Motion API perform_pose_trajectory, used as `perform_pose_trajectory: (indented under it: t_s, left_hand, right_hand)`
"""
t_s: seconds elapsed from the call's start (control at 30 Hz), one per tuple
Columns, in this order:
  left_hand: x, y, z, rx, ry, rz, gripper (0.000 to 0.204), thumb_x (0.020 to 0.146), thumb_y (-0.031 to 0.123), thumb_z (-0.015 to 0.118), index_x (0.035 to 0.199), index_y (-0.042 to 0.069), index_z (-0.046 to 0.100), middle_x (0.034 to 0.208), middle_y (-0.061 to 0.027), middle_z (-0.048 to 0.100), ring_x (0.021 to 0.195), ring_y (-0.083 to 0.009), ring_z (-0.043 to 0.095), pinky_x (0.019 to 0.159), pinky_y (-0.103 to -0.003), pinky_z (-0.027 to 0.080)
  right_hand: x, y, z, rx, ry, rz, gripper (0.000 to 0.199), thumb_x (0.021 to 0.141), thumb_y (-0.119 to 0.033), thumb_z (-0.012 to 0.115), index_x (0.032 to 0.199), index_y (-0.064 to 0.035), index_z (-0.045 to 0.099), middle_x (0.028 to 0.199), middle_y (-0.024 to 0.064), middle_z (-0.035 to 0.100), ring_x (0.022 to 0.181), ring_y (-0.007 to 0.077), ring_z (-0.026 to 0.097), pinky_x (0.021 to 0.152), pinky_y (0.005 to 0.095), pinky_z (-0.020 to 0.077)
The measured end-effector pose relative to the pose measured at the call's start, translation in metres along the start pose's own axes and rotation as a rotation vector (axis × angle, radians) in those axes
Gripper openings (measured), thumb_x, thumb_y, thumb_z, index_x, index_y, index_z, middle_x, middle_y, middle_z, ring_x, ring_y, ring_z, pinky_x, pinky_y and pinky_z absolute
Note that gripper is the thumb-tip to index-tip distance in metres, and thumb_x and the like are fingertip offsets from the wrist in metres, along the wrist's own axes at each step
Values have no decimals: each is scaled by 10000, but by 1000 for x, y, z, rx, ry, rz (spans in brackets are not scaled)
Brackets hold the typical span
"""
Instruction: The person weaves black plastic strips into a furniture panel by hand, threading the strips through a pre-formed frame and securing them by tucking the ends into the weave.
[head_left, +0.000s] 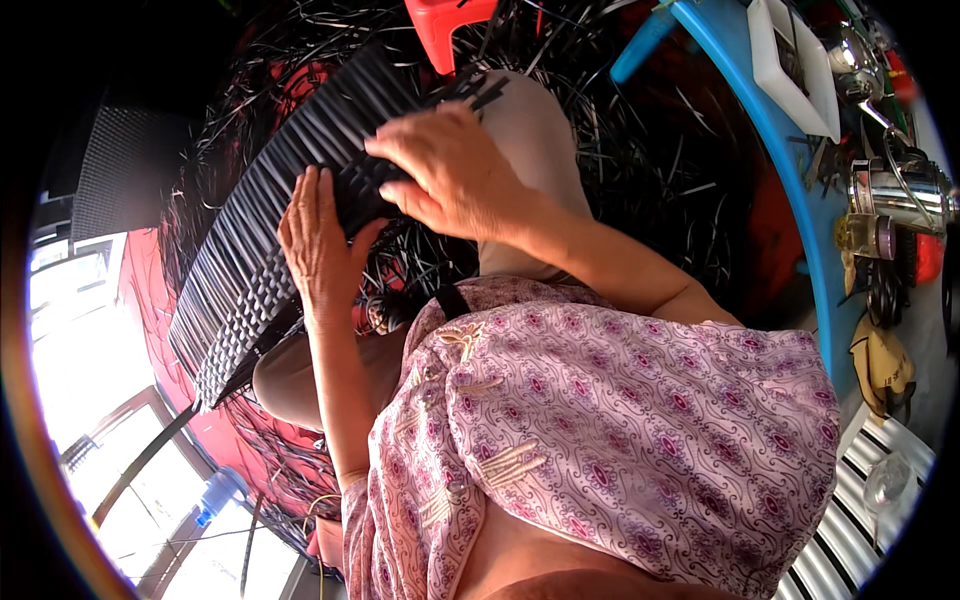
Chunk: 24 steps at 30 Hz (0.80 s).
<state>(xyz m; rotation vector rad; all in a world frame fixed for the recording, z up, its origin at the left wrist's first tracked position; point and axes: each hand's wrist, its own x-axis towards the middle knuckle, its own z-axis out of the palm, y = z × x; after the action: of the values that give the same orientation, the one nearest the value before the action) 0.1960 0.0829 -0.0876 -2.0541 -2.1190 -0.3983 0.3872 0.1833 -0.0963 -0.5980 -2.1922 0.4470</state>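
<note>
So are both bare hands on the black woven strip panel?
Yes, the left hand lies flat against the black woven strip panel and the right hand grips it from above.

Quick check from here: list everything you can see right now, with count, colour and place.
Woven strip panel: one, black, across the lap, under both hands.
Loose strips: many, black, scattered on the red floor around the knees.
Stool: one, red, top centre.
Table edge: one, blue, upper right.
Tray: one, white, on the blue table.
Metal tools: several, silvery, far right; kind unclear.
Cloth: one, tan, right edge.
Patterned blouse: one, pink-purple, lower centre.
Left hand: flat against the panel.
Right hand: fingers pressing the panel's weave.
</note>
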Motion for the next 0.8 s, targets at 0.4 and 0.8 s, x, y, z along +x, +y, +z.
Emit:
perform_pose_trajectory:
  t_s: [0.4, 0.8]
  left_hand:
    - [17, 19, -41, 83, -95, -52, 1041, 689, 476, 815, 1490, 8, 341, 1535, -205, 353, 1421, -379, 318, 1152, -485, 216]
    - [82, 107, -48, 47, -41, 318, 820, 848, 591, 628, 1382, -15, 480, 1364, -146, 551, 1341, -328, 452, 1115, -479, 280]
  right_hand:
    - [38, 64, -95, 49, -408, 150, 458, 926, -510, 584, 1053, -83, 691, 967, 105, 713, 980, 272, 663, 908, 426, 489]
    - [-39, 204, -104, 49, 403, 477, 224, 888, -292, 696, 1047, -136, 717, 936, 82, 706, 851, 247, 688, 762, 375, 548]
